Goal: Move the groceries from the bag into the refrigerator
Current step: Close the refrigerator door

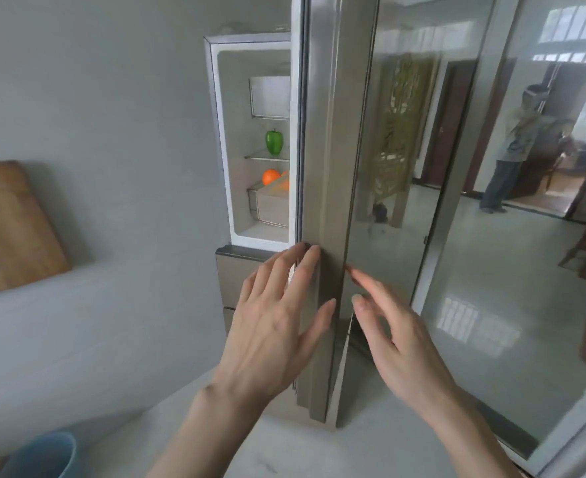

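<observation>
- We have our left hand (278,315) flat on the narrow edge of the refrigerator door (322,167), fingers straight and spread wide, holding nothing; the fingertips point to 12 o'clock along that edge.
- Our right hand (398,343) is just beside it at 3 o'clock, fingers straight and relaxed, also holding nothing, their tips at or very near the door's glossy front; we cannot tell whether they touch.
- The door's long axis runs upright from 6 to 12 o'clock, and both hands sit low on it, the left nearer the open gap.
- The open compartment lies at 11 o'clock from the left hand. Inside it we see a green pepper (274,142) on a shelf and, below it, an orange (271,177) in a bin with another orange item partly hidden.
- The bag is not in view, so we cannot say where it lies.
- We judge that closing would mean swinging the door toward 9 o'clock.
- We can read no brand, label or writing anywhere.
</observation>
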The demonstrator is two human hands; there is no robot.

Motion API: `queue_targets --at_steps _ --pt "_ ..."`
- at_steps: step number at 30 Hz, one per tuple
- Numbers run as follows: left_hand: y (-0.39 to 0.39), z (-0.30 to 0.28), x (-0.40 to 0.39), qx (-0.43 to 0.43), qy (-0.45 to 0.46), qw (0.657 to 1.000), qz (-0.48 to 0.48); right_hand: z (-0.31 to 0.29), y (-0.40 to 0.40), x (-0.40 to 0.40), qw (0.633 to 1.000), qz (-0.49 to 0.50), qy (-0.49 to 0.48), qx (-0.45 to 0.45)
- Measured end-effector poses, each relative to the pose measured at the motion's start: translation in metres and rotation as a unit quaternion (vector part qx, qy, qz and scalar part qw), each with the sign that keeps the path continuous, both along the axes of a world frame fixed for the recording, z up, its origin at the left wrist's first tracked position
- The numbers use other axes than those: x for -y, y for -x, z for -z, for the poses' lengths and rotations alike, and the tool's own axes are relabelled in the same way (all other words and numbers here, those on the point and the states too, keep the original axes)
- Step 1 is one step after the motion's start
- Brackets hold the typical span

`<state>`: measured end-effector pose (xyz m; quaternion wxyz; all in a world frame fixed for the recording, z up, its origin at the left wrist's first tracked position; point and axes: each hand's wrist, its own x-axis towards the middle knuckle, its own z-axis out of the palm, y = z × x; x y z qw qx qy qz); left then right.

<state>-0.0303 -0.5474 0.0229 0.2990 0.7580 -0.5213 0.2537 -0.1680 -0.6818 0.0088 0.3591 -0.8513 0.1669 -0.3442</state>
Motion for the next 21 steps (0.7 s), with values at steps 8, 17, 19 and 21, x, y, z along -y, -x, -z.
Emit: queue_targets --at_steps 8,17,19,21 --pt "-0.066 0.02 -0.026 -0.038 0.006 0.997 -0.065 0.002 -0.09 0.008 0.987 0.013 0.157 -0.01" --pt "-0.142 0.026 -0.016 -0.106 0.046 0.988 -0.101 -0.002 -0.2 0.046 0.943 0.042 0.323 -0.066" --pt "-0.161 0.025 -0.009 -0.111 0.056 0.986 -0.115 -0.002 -0.223 0.057 0.944 0.033 0.322 -0.068" --pt "-0.182 0.025 -0.001 -0.104 0.066 0.983 -0.14 -0.001 -0.245 0.069 0.944 0.023 0.322 -0.064"
